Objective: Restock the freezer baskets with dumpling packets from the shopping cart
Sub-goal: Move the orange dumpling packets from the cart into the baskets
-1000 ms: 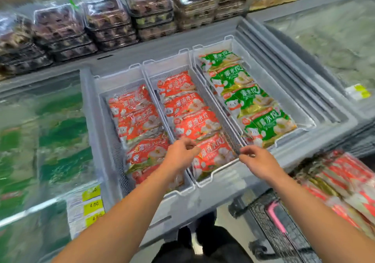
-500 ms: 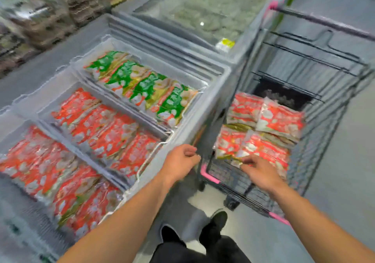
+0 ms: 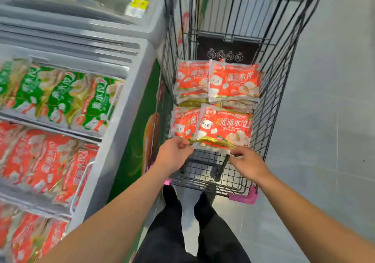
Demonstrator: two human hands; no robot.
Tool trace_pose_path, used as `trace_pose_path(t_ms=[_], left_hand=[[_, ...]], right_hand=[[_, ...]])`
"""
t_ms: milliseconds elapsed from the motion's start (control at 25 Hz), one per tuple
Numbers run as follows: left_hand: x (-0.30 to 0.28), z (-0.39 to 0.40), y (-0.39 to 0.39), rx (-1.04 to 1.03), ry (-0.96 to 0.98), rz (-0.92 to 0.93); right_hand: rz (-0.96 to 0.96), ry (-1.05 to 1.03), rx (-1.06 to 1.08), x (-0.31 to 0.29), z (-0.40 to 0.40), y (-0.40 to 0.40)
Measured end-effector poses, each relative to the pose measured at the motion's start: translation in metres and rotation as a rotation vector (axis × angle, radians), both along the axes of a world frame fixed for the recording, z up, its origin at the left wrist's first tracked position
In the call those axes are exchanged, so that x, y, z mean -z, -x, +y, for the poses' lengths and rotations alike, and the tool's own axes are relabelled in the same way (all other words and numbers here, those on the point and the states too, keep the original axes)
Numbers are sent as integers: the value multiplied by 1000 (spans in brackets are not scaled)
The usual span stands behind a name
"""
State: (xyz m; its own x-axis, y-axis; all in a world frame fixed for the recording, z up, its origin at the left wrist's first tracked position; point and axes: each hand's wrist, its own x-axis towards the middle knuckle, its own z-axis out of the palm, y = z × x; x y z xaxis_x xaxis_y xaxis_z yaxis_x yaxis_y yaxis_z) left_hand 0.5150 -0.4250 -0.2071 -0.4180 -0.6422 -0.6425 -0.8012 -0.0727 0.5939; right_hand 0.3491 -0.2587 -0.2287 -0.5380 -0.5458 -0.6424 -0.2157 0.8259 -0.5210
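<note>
Both hands are down at the near edge of the top red packet (image 3: 223, 129) in the cart: the left hand (image 3: 174, 157) has its fingers curled at the packet's near left corner, seemingly pinching it, and the right hand (image 3: 248, 162) has its fingertips closed on the near right corner. From where I stand, a clean lift means taking the bag by both corners evenly, so the loose dumplings inside don't slump to one end. That packet lies on top of the nearer stack; another red stack (image 3: 219, 80) sits just behind it in the shopping cart (image 3: 282, 63). To the left, the freezer (image 3: 125, 110) stands open, its red-packet basket (image 3: 50, 157) nearly full, a green-packet row (image 3: 60, 94) beyond it.
</note>
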Motion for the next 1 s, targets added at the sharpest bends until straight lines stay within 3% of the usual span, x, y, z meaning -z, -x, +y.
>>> trace_pose_path(t_ms=[400, 600, 800, 1000], left_hand=[[95, -32, 72, 185, 12, -99], [172, -49, 108, 61, -22, -151], [213, -58, 112, -176, -78, -96], [216, -86, 76, -181, 92, -367]], right_hand=[[22, -29, 188, 82, -24, 31], [120, -24, 235, 135, -27, 36], [185, 84, 339, 159, -34, 37], [208, 69, 502, 173, -42, 47]])
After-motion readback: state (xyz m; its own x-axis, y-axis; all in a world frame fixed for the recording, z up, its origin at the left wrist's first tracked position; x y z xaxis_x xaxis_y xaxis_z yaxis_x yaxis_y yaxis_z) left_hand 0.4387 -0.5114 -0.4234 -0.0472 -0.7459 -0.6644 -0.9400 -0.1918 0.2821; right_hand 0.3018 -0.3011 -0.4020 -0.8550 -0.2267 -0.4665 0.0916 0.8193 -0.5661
